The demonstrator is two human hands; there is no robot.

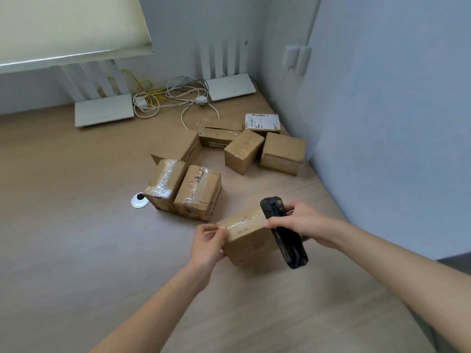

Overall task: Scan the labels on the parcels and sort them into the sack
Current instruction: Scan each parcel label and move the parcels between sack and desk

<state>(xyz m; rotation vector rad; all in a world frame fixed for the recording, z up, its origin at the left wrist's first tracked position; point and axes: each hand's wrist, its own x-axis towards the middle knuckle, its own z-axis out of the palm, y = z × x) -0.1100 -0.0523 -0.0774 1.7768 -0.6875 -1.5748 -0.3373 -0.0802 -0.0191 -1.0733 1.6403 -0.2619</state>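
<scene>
Hands [207, 240] on parcel [248, 238], scanner [284, 235]

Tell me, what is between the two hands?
In the head view, a taped brown cardboard parcel sits between left hand and right hand, which holds a black handheld scanner.

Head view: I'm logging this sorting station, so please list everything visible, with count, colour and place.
held parcel: one, brown cardboard, near edge of desk, between both hands
other parcels: seven, brown cardboard, clustered mid-desk toward the right wall; the farthest shows a white label
scanner: one, black, against the held parcel's right side
routers: two, white, back of desk
cables: several, white and yellow, between the routers
grommet: one, silver, left of the parcels
desk: one, light wood
hands: left hand grips the parcel's left end; right hand holds the scanner
</scene>
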